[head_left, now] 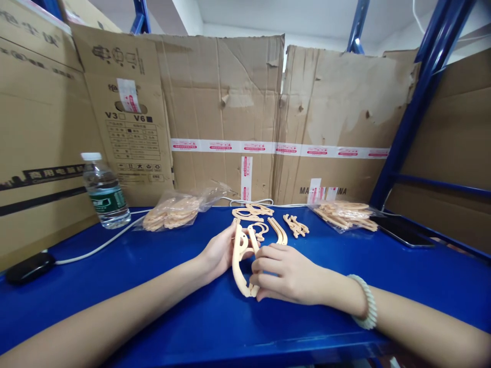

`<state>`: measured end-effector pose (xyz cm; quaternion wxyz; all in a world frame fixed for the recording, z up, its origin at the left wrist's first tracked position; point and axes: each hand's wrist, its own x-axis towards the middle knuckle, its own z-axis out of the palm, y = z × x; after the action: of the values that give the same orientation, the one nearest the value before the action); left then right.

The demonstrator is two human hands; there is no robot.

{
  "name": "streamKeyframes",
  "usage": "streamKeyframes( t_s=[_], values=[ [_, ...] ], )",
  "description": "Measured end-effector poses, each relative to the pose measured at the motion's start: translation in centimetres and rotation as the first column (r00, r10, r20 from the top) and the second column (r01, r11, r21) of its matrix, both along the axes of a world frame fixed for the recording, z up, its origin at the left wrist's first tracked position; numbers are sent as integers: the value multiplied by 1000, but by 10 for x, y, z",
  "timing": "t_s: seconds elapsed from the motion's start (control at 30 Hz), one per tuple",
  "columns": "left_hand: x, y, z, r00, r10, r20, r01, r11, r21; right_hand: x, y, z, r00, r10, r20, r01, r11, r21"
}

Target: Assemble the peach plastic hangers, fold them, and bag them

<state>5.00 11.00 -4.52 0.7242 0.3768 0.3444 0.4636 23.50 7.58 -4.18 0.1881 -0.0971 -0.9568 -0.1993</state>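
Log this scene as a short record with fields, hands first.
left hand: holds beige plastic piece, upper part
right hand: holds same piece, lower part
surface: blue shelf, cardboard behind
behind hands: loose pieces
bags of pieces: left bag, right bag
far left: water bottle
right: phone

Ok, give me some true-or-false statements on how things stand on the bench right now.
1. The left hand and the right hand both hold the curved beige piece. True.
2. The water bottle stands at the right end of the blue surface. False: it stands at the left end.
3. A beaded bracelet sits on the right wrist. True.
4. The phone lies beside the left bag. False: it lies by the right bag.
5. Loose beige parts lie just beyond the hands. True.
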Motion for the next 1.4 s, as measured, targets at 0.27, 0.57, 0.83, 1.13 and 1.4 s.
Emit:
streamKeyframes(
  t_s=[0.27,0.57,0.83,1.13,1.4],
  values=[
    [3,-2,-19,966,-20,-258,89,962,258,1,8,-5,995,-77,-62,86,985,149],
    [5,-10,-14,972,91,-218,-43,975,218,3,13,-6,992,-90,-90,108,969,220],
    [6,-14,-7,967,175,-185,-148,978,150,3,15,-6,978,-150,-145,179,962,208],
    [4,-14,-13,970,155,-185,-99,955,281,-1,11,-7,933,-329,-145,350,924,156],
    [5,-14,-9,967,167,-192,-110,954,279,4,10,-4,881,-471,30,472,881,-36]
  ],
)
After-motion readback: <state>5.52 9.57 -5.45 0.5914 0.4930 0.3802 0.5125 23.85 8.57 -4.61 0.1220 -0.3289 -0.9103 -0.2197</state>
